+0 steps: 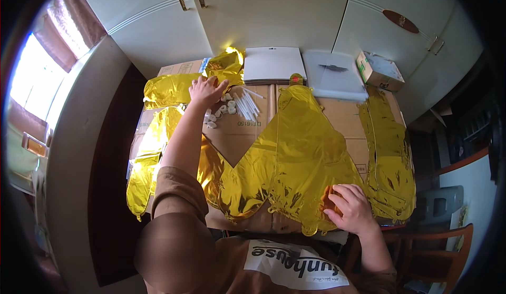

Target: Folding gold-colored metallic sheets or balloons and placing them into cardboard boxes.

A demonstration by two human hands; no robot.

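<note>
Flat gold foil balloons lie over the cardboard. My left hand (pixel 207 90) reaches to the far left with its fingers apart, at the edge of one gold foil balloon (pixel 169 87) and just above several small white rolls (pixel 212 118). Whether its fingertips touch the foil is hard to tell. My right hand (pixel 352 207) rests at the near right on a large gold foil balloon (pixel 303 157), fingers curved and thumb apart. Orange patches beside those fingers look like reflections in the foil. A bundle of white straws (pixel 246 106) lies to the right of the rolls.
A white-topped stack (pixel 271 65) stands at the back, beside clear plastic sheets (pixel 332 78) and an open carton (pixel 379 71). More gold foil hangs toward the right edge (pixel 388 157). Pale cabinets (pixel 274 20) close off the back, and a wooden chair (pixel 437 236) stands at right.
</note>
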